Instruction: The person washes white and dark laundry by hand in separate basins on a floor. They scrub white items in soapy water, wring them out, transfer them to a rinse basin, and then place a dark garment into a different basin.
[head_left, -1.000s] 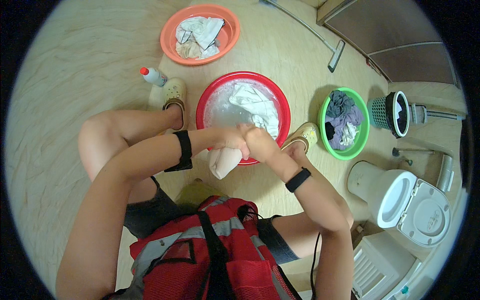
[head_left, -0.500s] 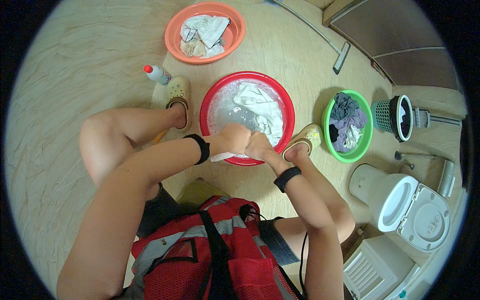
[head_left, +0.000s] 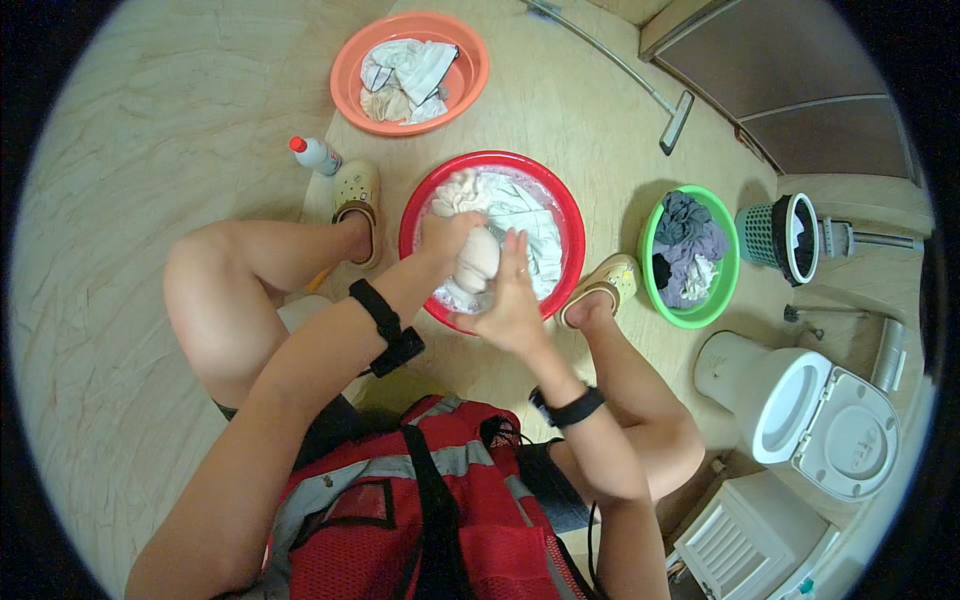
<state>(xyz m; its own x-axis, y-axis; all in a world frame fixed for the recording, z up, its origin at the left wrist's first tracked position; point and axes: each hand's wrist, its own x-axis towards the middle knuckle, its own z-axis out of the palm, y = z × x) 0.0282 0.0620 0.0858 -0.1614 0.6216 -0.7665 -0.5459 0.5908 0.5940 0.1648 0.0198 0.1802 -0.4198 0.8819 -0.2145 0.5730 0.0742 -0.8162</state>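
Over the red basin (head_left: 573, 215), my left hand (head_left: 447, 240) is closed around a bunched off-white cloth (head_left: 476, 262). Part of that cloth spills out beyond my knuckles, and its exact kind cannot be made out. My right hand (head_left: 510, 308) is beside it at the near rim, fingers stretched out and spread, with nothing gripped. Soapy water fills the basin. A white garment (head_left: 540, 240) lies in the suds along the basin's right side, partly hidden by my right fingers.
An orange basin (head_left: 345, 85) with white clothes stands at the far left, near a red-capped bottle (head_left: 316, 155). To the right are a green basin (head_left: 732, 270) of dark and grey clothes, a wastebasket (head_left: 765, 228), a squeegee (head_left: 678, 122) and a toilet (head_left: 790, 405).
My hands have come apart from being pressed together at the basin's near rim. The left moved farther in with the bunched cloth; the right opened its fingers.
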